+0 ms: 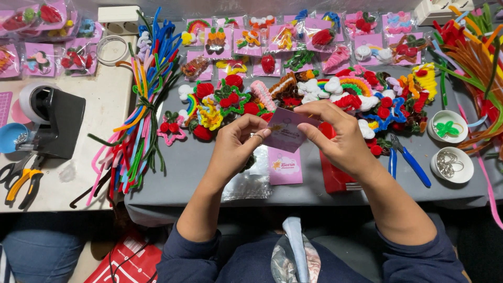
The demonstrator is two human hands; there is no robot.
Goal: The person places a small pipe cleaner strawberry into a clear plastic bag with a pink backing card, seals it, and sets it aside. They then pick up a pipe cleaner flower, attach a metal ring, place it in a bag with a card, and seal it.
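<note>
Grey cloth-covered table (173, 173) was crowded w/ fuzzy pipe-cleaner charms. A second pink printed card (284, 166) and clear plastic bags (249, 181) lay just below the small pink paper card (287, 129); blue-handled pliers (409, 160) sat to its right. Card was held tilted above the table, betw. both hands. Left hand (237, 142) and right hand (340, 133) each pinched an edge, fingers curled.

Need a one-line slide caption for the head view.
Both hands, left hand and right hand, hold a pink card over a grey table strewn with pipe-cleaner charms.
</note>
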